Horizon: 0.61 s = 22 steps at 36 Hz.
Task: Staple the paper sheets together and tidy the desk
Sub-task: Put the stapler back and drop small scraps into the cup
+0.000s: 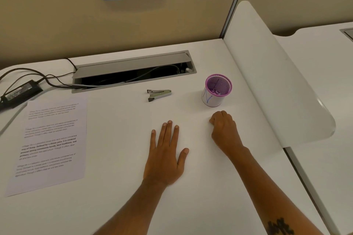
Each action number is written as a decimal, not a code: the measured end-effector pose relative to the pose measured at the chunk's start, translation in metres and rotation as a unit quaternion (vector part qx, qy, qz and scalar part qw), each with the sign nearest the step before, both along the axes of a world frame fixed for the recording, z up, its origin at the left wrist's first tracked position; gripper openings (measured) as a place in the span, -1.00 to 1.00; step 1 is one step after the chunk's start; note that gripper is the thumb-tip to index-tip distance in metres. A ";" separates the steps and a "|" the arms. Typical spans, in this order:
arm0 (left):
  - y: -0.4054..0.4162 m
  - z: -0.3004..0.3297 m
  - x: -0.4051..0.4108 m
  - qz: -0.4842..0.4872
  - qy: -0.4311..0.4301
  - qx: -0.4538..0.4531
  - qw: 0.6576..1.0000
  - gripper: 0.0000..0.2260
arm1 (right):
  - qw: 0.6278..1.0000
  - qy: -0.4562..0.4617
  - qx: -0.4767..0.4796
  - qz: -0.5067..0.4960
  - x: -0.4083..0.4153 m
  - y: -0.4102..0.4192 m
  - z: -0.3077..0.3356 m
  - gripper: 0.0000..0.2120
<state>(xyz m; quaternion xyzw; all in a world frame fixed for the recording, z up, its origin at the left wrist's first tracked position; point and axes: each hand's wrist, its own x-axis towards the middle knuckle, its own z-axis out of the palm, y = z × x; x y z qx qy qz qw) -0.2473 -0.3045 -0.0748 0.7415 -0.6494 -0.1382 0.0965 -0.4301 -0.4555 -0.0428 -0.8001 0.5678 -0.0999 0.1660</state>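
Observation:
A printed paper sheet [51, 143] lies flat on the white desk [114, 206] at the left. A small silver stapler [159, 95] with black ends rests behind my hands, near the cable tray. My left hand [166, 156] lies flat, palm down, with its fingers spread. It seems to rest on a blank white sheet [191, 116] whose edges barely show against the desk. My right hand [224, 129] is curled into a loose fist just in front of the purple mesh pen cup [217, 89]. I cannot tell whether its fingertips pinch anything.
An open grey cable tray [133, 71] is set into the desk at the back. A black power adapter [21, 93] with cables sits at the far left. A white divider panel [277, 74] borders the desk on the right. A beige partition [66, 25] stands behind.

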 end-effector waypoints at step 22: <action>0.001 0.005 0.001 -0.007 0.000 0.002 1.000 -0.32 | 0.988 -0.121 -0.028 -0.092 0.020 -0.098 0.100 -0.88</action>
